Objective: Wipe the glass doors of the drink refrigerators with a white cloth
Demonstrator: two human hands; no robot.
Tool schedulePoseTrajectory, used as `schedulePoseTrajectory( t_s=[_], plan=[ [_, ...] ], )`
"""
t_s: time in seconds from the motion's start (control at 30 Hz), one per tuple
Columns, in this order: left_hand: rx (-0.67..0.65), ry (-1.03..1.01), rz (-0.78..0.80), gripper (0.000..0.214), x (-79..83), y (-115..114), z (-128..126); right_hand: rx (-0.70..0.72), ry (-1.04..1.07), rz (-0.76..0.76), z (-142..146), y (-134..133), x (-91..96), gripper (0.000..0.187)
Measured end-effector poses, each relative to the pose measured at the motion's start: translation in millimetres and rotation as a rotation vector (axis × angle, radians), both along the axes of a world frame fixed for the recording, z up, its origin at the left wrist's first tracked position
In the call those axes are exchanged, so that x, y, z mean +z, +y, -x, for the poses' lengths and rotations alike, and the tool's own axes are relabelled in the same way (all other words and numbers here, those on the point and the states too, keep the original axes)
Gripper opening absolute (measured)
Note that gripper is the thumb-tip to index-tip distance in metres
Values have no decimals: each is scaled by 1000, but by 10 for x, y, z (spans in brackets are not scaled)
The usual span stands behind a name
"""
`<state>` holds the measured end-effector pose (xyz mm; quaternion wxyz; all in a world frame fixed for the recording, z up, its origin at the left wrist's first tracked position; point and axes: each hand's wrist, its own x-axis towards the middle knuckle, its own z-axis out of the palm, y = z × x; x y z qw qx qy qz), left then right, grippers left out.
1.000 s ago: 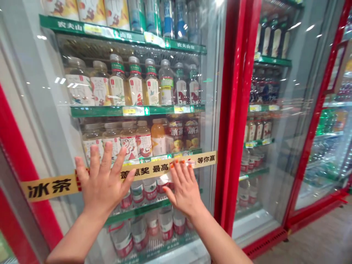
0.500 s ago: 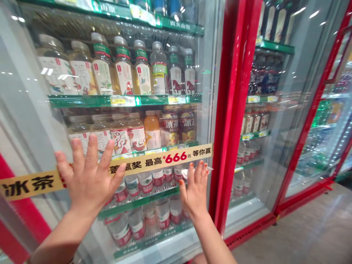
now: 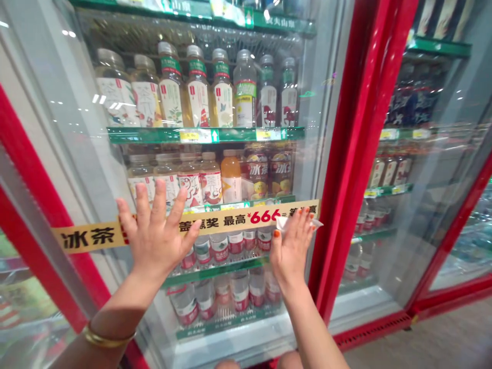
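My left hand lies flat against the glass door with its fingers spread, holding nothing. It covers part of a yellow printed strip that crosses the door. My right hand presses a thin white tissue to the glass at the strip's right end. Its fingers are stretched out and close together, with the thumb apart. The tissue's edges stick out on both sides of the fingers; the rest is hidden beneath them. Behind the glass stand orange juice and several tea bottles.
A red door frame rises right of my right hand. Beyond it stands another glass-fronted cooler section with bottles. Green shelf edges run behind the glass. Another red frame slants down on the left. Grey floor shows at lower right.
My right hand has moved up with the tissue, now overlapping the strip's right end. My left hand stays at about the same place on the glass. The view has shifted left.
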<state>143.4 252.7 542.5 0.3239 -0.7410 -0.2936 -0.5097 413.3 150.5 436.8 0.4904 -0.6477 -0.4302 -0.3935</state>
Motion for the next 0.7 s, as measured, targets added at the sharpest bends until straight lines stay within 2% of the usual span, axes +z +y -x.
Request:
schedulePoseTrajectory(
  t_s=[0.07,0.1,0.2,0.27,0.33,0.4,0.5,0.6,0.7],
  plan=[
    [-5,-9,14,88,2,-7,1,73,-102,53,152,50,109,85],
    [-7,-9,13,88,3,-10,-1,121,-195,101,247,64,99,86],
    [-6,-2,-14,90,0,-7,-9,175,-400,182,371,40,-126,85],
    [-8,-1,-28,92,-5,4,-14,107,-326,146,253,2,-241,84],
    [-18,-10,-31,92,-11,13,-17,19,-163,73,80,-12,-173,84],
    [-26,-25,-21,91,-15,14,-19,-24,-61,24,-1,8,48,83],
    [-33,-34,-10,89,-14,2,-23,30,-147,73,127,65,320,86],
    [-35,-24,-35,90,-9,-7,-28,110,-352,172,250,67,244,89],
    [-23,-10,-69,93,-5,1,-29,39,-300,124,59,21,144,89]
  ],
)
